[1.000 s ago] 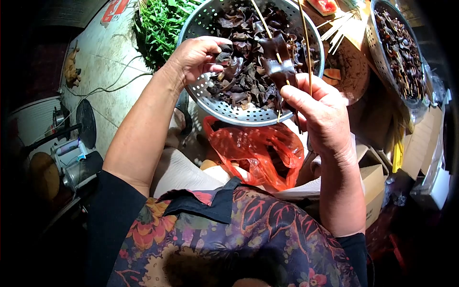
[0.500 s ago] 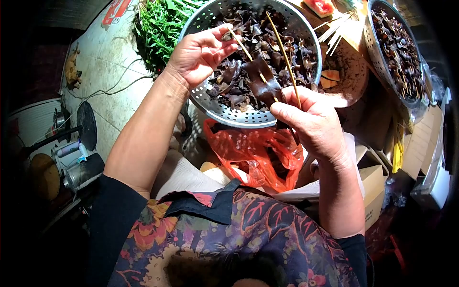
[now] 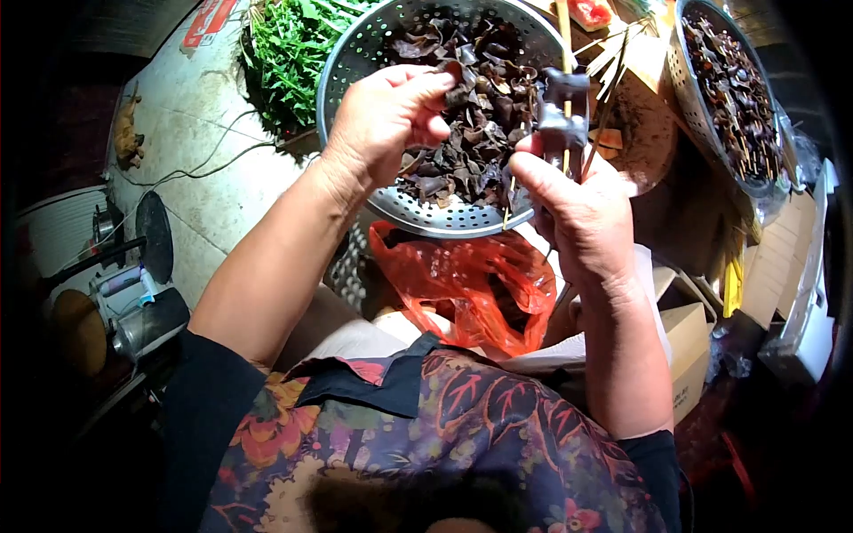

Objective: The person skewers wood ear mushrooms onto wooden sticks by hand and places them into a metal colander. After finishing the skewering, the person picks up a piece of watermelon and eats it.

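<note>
A perforated metal colander [image 3: 444, 225] full of dark wood ear mushrooms [image 3: 484, 133] stands in front of me. Over its left side, my left hand [image 3: 382, 120] is closed, thumb and finger pinching a dark wood ear piece [image 3: 454, 87]. My right hand [image 3: 582, 204], at the colander's right edge, grips a bamboo skewer [image 3: 566, 44] pointing away from me. Folded wood ear [image 3: 563, 111] is threaded on that skewer, blurred and glossy. Another thin stick shows beside the right fingers; how it is held is partly hidden.
A second colander [image 3: 680, 75] at the right holds skewered wood ears. Loose skewers [image 3: 613, 58] lie near it. Leafy greens [image 3: 289, 62] sit to the left. A red plastic bag [image 3: 444, 275] is below the colander, and a cardboard box [image 3: 689, 355] stands at the right.
My left hand has left the skewer's tip and now pinches a wood ear piece. My right hand has turned the loaded skewer from leaning left to nearly straight ahead.
</note>
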A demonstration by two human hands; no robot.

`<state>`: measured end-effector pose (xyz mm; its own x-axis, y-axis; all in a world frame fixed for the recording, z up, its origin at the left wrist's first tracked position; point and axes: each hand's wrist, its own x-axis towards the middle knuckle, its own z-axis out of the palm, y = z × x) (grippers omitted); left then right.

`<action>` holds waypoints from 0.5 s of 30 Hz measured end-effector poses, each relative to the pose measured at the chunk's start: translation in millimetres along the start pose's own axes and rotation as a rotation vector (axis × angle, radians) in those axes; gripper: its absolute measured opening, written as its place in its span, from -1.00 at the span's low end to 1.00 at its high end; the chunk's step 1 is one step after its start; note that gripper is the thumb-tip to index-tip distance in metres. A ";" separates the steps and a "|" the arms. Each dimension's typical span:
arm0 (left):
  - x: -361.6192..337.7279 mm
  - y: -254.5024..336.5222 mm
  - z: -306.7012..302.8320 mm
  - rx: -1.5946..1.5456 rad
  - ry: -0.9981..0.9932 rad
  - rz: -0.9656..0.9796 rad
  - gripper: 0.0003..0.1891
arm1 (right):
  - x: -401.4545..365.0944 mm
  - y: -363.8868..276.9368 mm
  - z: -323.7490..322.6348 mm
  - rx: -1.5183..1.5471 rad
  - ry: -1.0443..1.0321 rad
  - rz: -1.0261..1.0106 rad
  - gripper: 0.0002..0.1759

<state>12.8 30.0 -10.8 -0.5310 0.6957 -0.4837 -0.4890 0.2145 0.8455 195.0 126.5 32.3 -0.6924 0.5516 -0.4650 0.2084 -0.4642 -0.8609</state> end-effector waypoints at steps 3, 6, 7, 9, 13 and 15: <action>-17.4 -4.1 21.4 -0.013 -0.089 0.055 -0.80 | 5.7 6.2 0.3 0.006 0.031 0.000 -0.76; -31.0 -8.3 35.8 0.004 -0.127 0.052 -0.79 | 9.0 7.9 3.7 0.047 0.009 -0.042 -0.79; -33.3 -8.1 37.1 0.025 -0.147 0.048 -0.82 | 9.1 9.4 2.6 0.017 0.029 -0.050 -0.79; -36.6 -6.6 38.3 0.044 -0.164 0.045 -0.85 | 10.9 14.9 0.1 -0.015 0.047 -0.056 -0.80; -38.6 -2.9 39.4 0.046 -0.135 -0.057 -0.85 | 15.2 19.0 -5.3 -0.258 0.107 -0.092 -0.82; -34.8 -2.8 35.6 0.052 -0.117 -0.130 -0.84 | 14.8 17.9 -4.6 -0.319 0.104 -0.061 -0.81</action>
<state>57.3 29.6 11.7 -0.3806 0.7341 -0.5623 -0.5103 0.3404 0.7898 191.7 129.5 9.1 -0.6395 0.6472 -0.4149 0.3856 -0.1969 -0.9014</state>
